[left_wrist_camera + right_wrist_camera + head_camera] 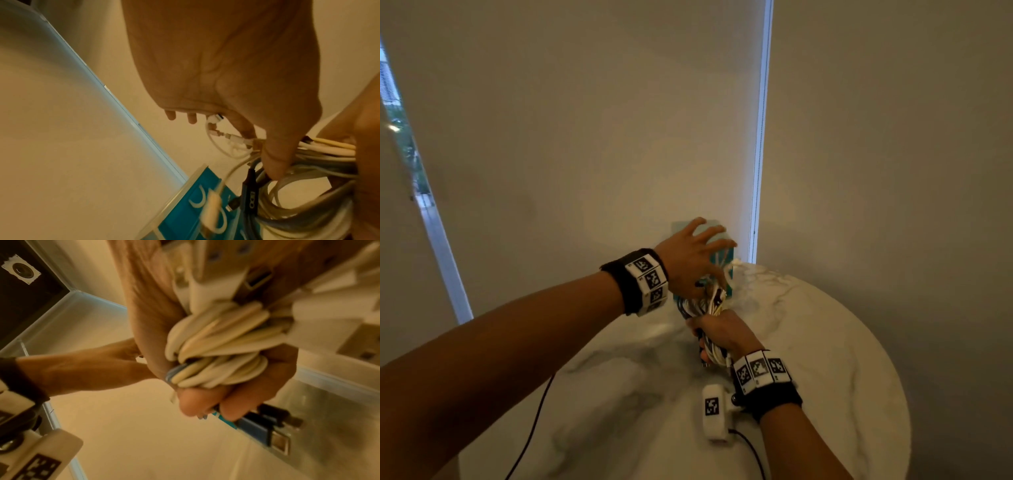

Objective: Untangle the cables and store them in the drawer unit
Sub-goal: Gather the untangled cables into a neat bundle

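Observation:
A tangled bundle of white, blue and black cables [705, 308] hangs above the round marble table. My right hand [717, 334] grips its lower part in a fist, fingers curled round the strands [216, 353]; blue and black USB plugs [263, 426] stick out past my fingers. My left hand [710, 281] is at the top of the bundle. Its thumb and forefinger pinch a white cable [242, 141] near its connector, and the other fingers are spread. The teal drawer unit [680, 229] with white handles [197, 203] stands just behind the left hand, partly hidden.
The marble table [825, 342] has its far edge by the wall and blinds. A thin black lead [534, 421] runs from my left arm down over the table's left side. A white tagged camera block [712, 411] sits at my right wrist.

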Tool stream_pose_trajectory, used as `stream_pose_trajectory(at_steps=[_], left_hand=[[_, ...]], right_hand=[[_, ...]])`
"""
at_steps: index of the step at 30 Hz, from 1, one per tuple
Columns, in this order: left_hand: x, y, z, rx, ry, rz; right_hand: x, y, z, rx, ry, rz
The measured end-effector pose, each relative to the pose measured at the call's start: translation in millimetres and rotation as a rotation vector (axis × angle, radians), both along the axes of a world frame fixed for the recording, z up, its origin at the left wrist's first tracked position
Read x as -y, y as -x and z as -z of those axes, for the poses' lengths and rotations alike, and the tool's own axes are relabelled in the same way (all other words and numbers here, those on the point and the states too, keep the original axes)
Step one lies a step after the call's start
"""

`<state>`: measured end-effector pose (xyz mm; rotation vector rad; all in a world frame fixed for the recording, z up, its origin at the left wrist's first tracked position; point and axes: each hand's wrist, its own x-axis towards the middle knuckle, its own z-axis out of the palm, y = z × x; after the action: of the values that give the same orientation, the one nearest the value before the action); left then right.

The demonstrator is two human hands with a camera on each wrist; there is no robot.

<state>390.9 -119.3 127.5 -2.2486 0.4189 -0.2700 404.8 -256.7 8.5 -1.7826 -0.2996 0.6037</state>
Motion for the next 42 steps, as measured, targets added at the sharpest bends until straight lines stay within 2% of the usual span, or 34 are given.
stream_pose_trajectory(at_steps=[4, 7, 9, 11, 14, 15, 16, 18, 20, 23, 27, 28, 30, 32, 35, 37, 39, 42], left_hand=[[-22.2, -1.1, -1.7, 0.048, 0.120, -0.093], [-39.4, 4.7, -6.2, -0.152, 0.346, -0.199], [-36.4, 13.6, -12.6, -0.280, 0.480, -0.221], [-20.4, 26.1, -21.9, -0.294, 0.634, -0.115], [19.5, 48.3, -35.3, -0.172, 0.848, 0.270], [33.3, 54.5, -36.2, -0.158, 0.920, 0.371], [46.7, 60.0, -35.7, -0.206, 1.011, 0.403], [65.1, 62.4, -28.8, -0.459, 1.196, 0.276], [73.3, 55.2, -13.8, -0.672, 1.288, 0.089], [76.7, 39.1, 4.4, -0.799, 1.313, -0.107], [74.6, 24.0, 7.9, -0.766, 1.178, -0.259], [71.3, 20.4, 7.9, -0.737, 1.096, -0.292], [65.8, 16.8, 5.5, -0.614, 0.817, -0.295], [54.9, 16.3, 3.0, -0.474, 0.433, -0.159], [28.6, 13.7, 10.7, -0.256, -0.046, 0.254], [9.3, 15.7, 12.0, -0.209, -0.169, 0.319], [-6.1, 20.5, 11.5, -0.174, -0.189, 0.318], [-15.6, 26.5, 11.8, -0.015, -0.272, 0.303]], right_hand=[[-3.9, -20.6, 17.6, 0.079, 0.139, -0.028], [-12.0, -50.6, 40.5, 0.087, 0.179, -0.027], [-4.4, -31.8, 25.6, 0.075, 0.169, -0.045], [0.7, -6.5, 4.9, 0.035, 0.143, -0.052], [2.7, -4.3, -1.8, -0.011, 0.145, -0.012], [3.7, -0.9, -6.1, -0.025, 0.134, -0.010], [4.5, -1.7, -7.6, -0.029, 0.136, -0.013], [3.8, -5.0, -7.5, 0.003, 0.167, 0.002], [3.7, -2.1, -9.0, 0.015, 0.169, -0.027], [-2.8, 2.6, -7.9, -0.002, 0.118, -0.072], [-6.7, 6.5, -12.7, 0.002, 0.168, -0.070], [-5.5, 6.0, -15.0, 0.009, 0.174, -0.067], [-3.4, 5.2, -15.9, 0.062, 0.192, -0.070], [-1.8, 5.1, -15.8, 0.087, 0.166, -0.095], [0.2, 4.5, -11.9, 0.096, 0.119, -0.133], [3.0, 4.3, -12.4, 0.090, 0.097, -0.139], [6.6, 3.9, -14.6, 0.090, 0.092, -0.122], [8.1, 6.0, -17.2, 0.109, 0.124, -0.117]])
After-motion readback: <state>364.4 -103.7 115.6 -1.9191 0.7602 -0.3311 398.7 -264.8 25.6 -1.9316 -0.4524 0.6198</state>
